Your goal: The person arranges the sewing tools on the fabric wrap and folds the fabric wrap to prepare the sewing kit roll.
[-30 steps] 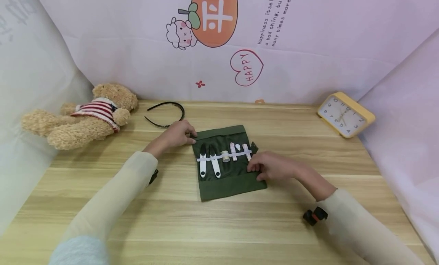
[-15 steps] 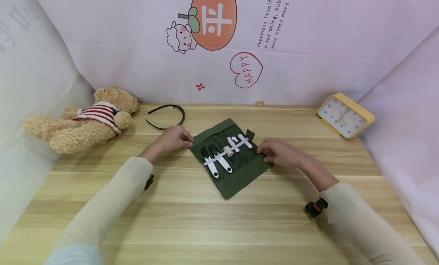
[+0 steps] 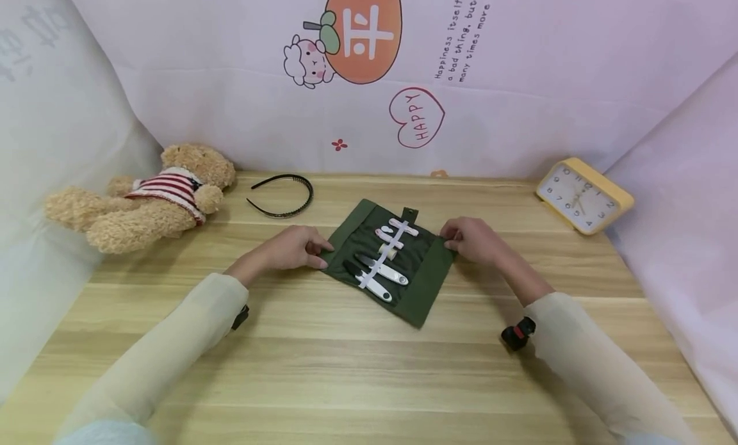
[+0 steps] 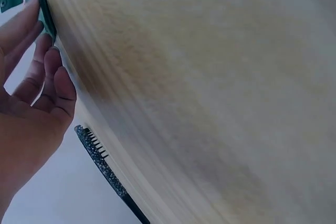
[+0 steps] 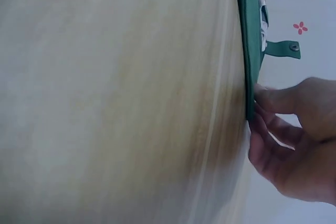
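The green pouch point(image 3: 436, 277) lies slantwise on the counter point(image 3: 323, 374) between left hand point(image 3: 294, 248) and right hand point(image 3: 474, 239), each pinching an opposite corner.

The tabletop point(image 3: 346, 381) has a light wood-grain pattern. The case point(image 3: 434, 280) is dark green; its band point(image 3: 378, 264) is white. Two tools point(image 3: 378, 289) in it have white handles and dark tips. At the far left corner, the teddy bear point(image 3: 135, 224) is tan; its shirt point(image 3: 168, 189) is striped red and white. The headband point(image 3: 311, 192) near the far edge is black. The clock point(image 3: 583, 195) at the far right corner has a yellow housing.
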